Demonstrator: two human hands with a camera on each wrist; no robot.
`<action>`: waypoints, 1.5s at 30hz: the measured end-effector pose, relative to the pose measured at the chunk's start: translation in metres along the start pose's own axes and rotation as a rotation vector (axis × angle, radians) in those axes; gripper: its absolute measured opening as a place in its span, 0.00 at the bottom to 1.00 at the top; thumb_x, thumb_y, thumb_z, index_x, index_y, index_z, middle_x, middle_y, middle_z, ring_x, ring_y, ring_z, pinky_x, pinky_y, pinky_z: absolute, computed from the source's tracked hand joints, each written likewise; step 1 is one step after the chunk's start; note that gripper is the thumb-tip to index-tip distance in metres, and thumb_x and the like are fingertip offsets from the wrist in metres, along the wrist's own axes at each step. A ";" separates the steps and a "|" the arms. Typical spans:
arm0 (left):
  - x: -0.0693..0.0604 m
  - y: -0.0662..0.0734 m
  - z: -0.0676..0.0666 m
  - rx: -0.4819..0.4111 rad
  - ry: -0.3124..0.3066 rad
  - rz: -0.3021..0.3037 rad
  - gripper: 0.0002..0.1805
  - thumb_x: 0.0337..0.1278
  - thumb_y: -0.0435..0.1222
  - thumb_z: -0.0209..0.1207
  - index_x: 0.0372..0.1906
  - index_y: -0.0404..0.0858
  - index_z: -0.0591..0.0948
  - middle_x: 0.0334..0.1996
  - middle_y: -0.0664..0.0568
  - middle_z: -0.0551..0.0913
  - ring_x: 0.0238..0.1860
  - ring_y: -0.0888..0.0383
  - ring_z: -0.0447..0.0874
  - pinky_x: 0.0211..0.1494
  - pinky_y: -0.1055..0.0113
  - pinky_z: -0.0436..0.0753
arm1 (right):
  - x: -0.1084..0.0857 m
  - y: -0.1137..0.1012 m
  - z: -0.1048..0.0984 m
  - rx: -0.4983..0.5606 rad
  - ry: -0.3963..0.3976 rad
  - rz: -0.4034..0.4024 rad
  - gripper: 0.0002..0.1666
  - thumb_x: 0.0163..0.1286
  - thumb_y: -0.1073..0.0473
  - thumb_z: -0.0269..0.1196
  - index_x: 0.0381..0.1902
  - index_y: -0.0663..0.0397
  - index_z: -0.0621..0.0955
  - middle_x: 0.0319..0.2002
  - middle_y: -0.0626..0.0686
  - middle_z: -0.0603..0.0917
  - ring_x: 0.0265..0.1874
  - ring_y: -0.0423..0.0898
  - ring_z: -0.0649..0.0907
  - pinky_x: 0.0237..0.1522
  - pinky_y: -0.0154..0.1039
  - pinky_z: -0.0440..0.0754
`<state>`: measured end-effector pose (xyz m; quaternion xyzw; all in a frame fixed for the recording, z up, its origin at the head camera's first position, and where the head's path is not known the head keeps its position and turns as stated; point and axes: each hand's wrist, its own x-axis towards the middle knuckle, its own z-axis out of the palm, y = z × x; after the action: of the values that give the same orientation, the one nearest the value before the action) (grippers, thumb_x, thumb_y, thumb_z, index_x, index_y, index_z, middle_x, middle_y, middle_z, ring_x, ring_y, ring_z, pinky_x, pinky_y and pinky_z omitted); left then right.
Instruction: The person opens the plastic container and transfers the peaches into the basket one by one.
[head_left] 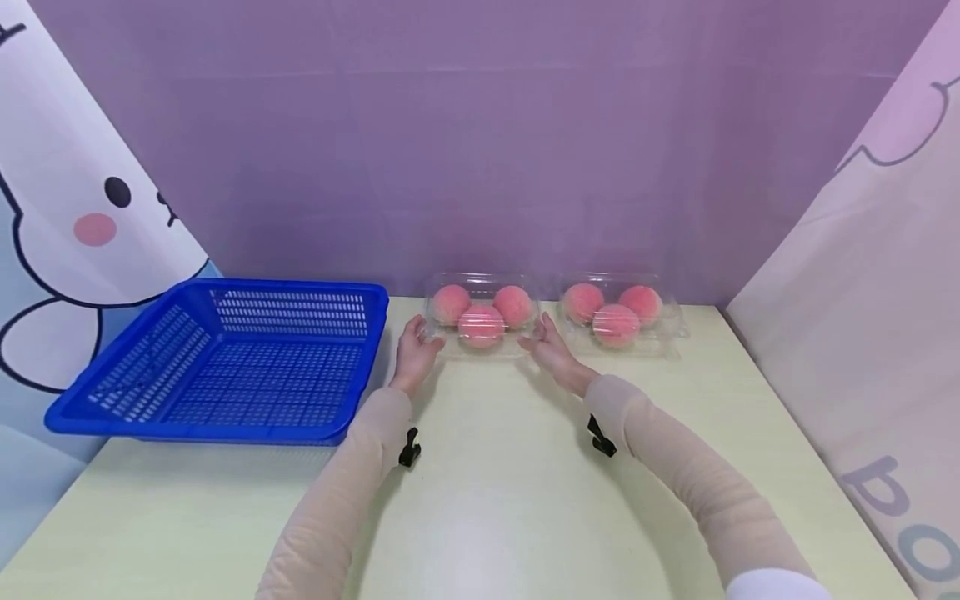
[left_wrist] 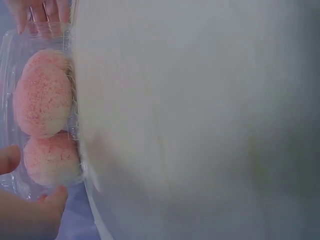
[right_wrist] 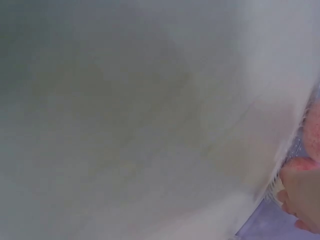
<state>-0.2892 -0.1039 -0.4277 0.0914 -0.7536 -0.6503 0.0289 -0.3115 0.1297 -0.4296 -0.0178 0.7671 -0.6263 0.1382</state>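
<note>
A clear plastic clamshell box with three pink peaches in it stands at the back of the table, between both hands. My left hand grips its left end, thumb at the front corner and fingers along the side. At the opposite end my right hand holds the box in the same way. The left wrist view shows the peaches through the clear wall, with the left thumb low at the box's end. Only part of the right hand shows in the right wrist view.
A second clear box with three peaches stands close to the right. On the left is a blue plastic basket with slotted walls. A purple curtain hangs behind the pale table.
</note>
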 end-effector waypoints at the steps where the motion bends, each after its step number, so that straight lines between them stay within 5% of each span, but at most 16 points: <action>1: 0.000 0.001 0.000 0.033 0.004 0.003 0.37 0.58 0.29 0.53 0.69 0.31 0.50 0.69 0.37 0.55 0.69 0.44 0.54 0.69 0.57 0.61 | 0.000 0.000 0.000 0.006 0.004 -0.003 0.49 0.69 0.61 0.51 0.70 0.52 0.30 0.73 0.57 0.40 0.72 0.53 0.44 0.71 0.48 0.45; 5: -0.001 0.007 0.001 0.315 0.009 0.056 0.37 0.58 0.32 0.54 0.69 0.31 0.51 0.69 0.37 0.53 0.69 0.43 0.52 0.71 0.53 0.56 | -0.002 0.001 0.001 0.021 0.008 -0.010 0.48 0.69 0.61 0.50 0.71 0.53 0.30 0.73 0.57 0.40 0.71 0.54 0.45 0.71 0.49 0.46; 12: -0.003 0.028 0.004 0.945 -0.078 0.267 0.39 0.58 0.37 0.56 0.68 0.25 0.51 0.69 0.31 0.47 0.71 0.39 0.43 0.73 0.53 0.48 | -0.003 0.004 -0.002 0.038 0.015 -0.006 0.50 0.68 0.62 0.52 0.71 0.53 0.30 0.73 0.58 0.39 0.71 0.54 0.47 0.71 0.48 0.47; 17: -0.002 0.047 0.012 1.362 -0.130 0.409 0.35 0.60 0.38 0.54 0.66 0.25 0.56 0.66 0.31 0.57 0.68 0.39 0.54 0.68 0.54 0.63 | -0.002 0.004 -0.005 0.044 0.022 -0.016 0.50 0.67 0.64 0.52 0.70 0.55 0.30 0.72 0.60 0.39 0.71 0.54 0.50 0.70 0.48 0.49; 23: 0.003 0.065 0.016 1.723 -0.264 0.511 0.22 0.69 0.33 0.39 0.64 0.28 0.62 0.61 0.34 0.67 0.62 0.43 0.67 0.57 0.58 0.76 | -0.005 0.001 -0.006 0.029 0.006 -0.003 0.49 0.67 0.63 0.51 0.70 0.55 0.31 0.72 0.61 0.38 0.71 0.56 0.46 0.71 0.50 0.46; 35: 0.012 0.086 0.019 1.841 -0.427 0.401 0.28 0.68 0.40 0.39 0.68 0.31 0.56 0.62 0.35 0.66 0.60 0.45 0.69 0.47 0.62 0.82 | -0.004 0.001 -0.007 0.036 -0.005 -0.004 0.49 0.67 0.63 0.51 0.70 0.55 0.30 0.72 0.61 0.37 0.71 0.55 0.44 0.71 0.48 0.45; 45: 0.018 0.105 0.008 1.808 -0.605 0.395 0.40 0.54 0.43 0.58 0.69 0.34 0.56 0.63 0.37 0.66 0.63 0.45 0.66 0.52 0.58 0.80 | 0.000 0.010 -0.008 0.017 -0.005 -0.070 0.51 0.65 0.57 0.54 0.71 0.54 0.32 0.72 0.60 0.40 0.71 0.55 0.44 0.71 0.47 0.45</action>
<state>-0.3184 -0.0847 -0.3268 -0.2197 -0.9459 0.1944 -0.1385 -0.3123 0.1394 -0.4377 -0.0451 0.7604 -0.6371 0.1181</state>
